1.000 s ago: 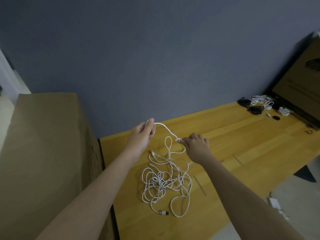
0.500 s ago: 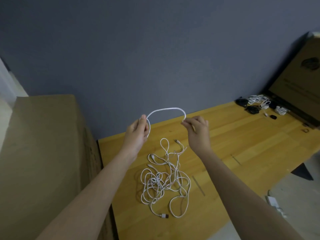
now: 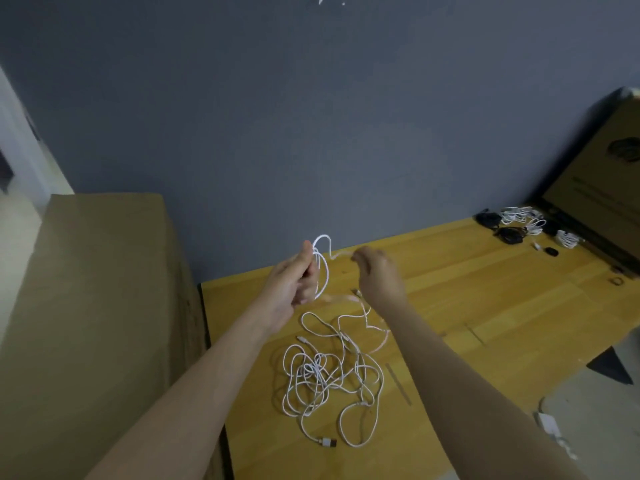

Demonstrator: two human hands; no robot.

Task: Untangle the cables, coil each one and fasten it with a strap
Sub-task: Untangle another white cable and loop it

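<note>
A tangle of white cables (image 3: 329, 375) lies on the wooden table (image 3: 485, 306), with a USB plug (image 3: 327, 442) at its near edge. My left hand (image 3: 294, 282) is raised above the table and grips a loop of white cable (image 3: 322, 268) between thumb and fingers. My right hand (image 3: 379, 275) is beside it, blurred, and pinches the same cable, which runs in a motion-blurred arc down to the tangle.
A large cardboard box (image 3: 93, 323) stands against the table's left edge. At the far right are coiled white cables (image 3: 523, 216), black cables (image 3: 509, 233) and another cardboard box (image 3: 606, 188). A white adapter (image 3: 550, 424) lies on the floor, lower right.
My hands have come closer together. The arc of cable that stretched between them now hangs as a loop in my left hand, and more cable has lifted from the tangle.
</note>
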